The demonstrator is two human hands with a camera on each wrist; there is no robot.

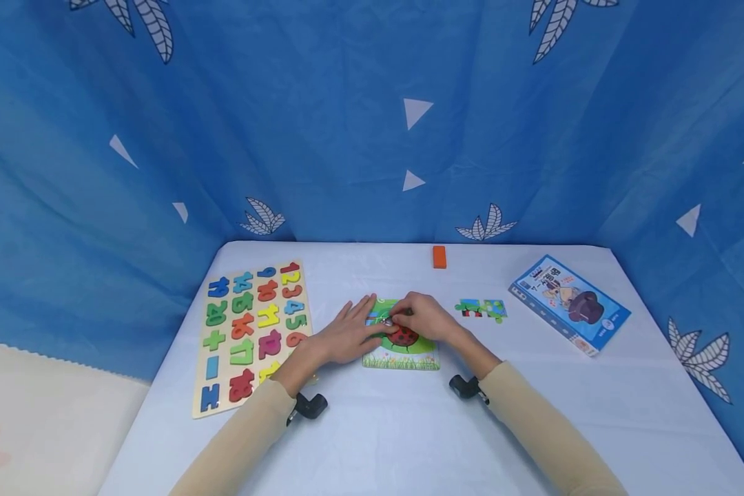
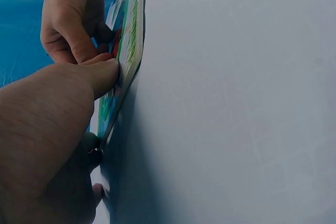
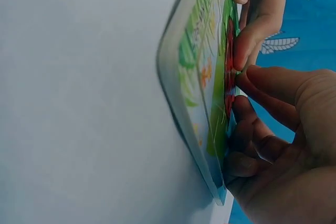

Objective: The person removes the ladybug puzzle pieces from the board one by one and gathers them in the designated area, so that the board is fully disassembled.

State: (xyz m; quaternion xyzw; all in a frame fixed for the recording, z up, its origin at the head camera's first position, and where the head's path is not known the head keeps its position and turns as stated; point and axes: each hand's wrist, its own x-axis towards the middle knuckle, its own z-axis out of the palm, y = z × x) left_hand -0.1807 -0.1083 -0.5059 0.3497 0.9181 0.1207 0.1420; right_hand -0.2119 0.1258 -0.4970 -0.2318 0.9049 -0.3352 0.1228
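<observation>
A ladybug jigsaw puzzle [image 1: 403, 360] in a flat tray lies at the middle of the table. My left hand [image 1: 345, 337] rests over its left edge with fingers extended, its thumb touching the ladybug [image 3: 229, 61]. With fingers bent, my right hand [image 1: 426, 317] pinches at a puzzle piece beside the ladybug's head; the piece is mostly hidden by the fingers. In the left wrist view the left thumb [image 2: 107, 74] meets the right fingertips above the puzzle's tray edge [image 2: 137, 59]. To the right lie loose puzzle pieces [image 1: 494, 308].
A wooden number board [image 1: 223, 368] with coloured numerals lies at the left, partly under the left forearm. A blue box [image 1: 570, 303] lies at the right. An orange block [image 1: 439, 257] is near the back edge, before a blue curtain [image 1: 347, 138].
</observation>
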